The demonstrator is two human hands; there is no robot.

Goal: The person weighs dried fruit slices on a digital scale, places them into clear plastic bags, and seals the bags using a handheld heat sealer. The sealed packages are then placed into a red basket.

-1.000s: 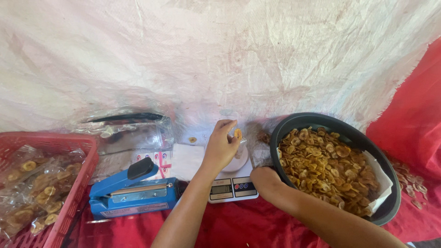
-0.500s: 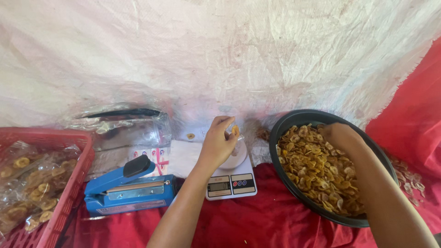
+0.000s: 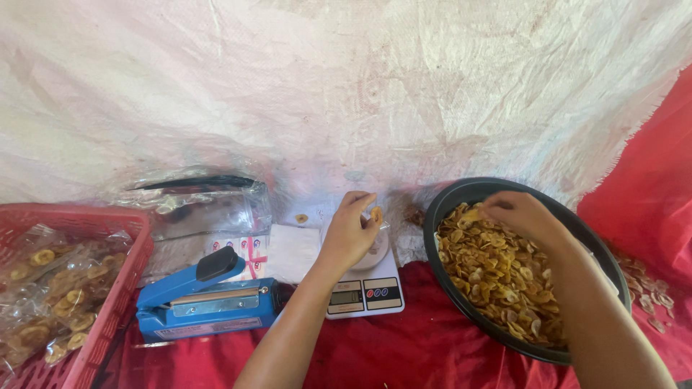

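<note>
My left hand (image 3: 351,232) is raised over a small white kitchen scale (image 3: 364,291) and pinches the top of a clear plastic bag (image 3: 378,229) that holds a few yellow chips. To the right, a wide black bowl (image 3: 461,194) is heaped with fried banana chips (image 3: 497,277). My right hand (image 3: 520,215) reaches into the far side of that bowl, fingers curled down onto the chips. Whether it has chips in its grasp is hidden by the fingers.
A blue heat sealer (image 3: 205,301) lies left of the scale on the red cloth (image 3: 404,353). A red basket (image 3: 101,302) at the far left holds several sealed chip packets. Clear plastic bags (image 3: 205,205) are piled behind the sealer. Loose chips (image 3: 649,288) lie right of the bowl.
My right hand has moved from the near left rim of the bowl up to its far side, onto the chips. My left hand has stayed above the scale with the bag.
</note>
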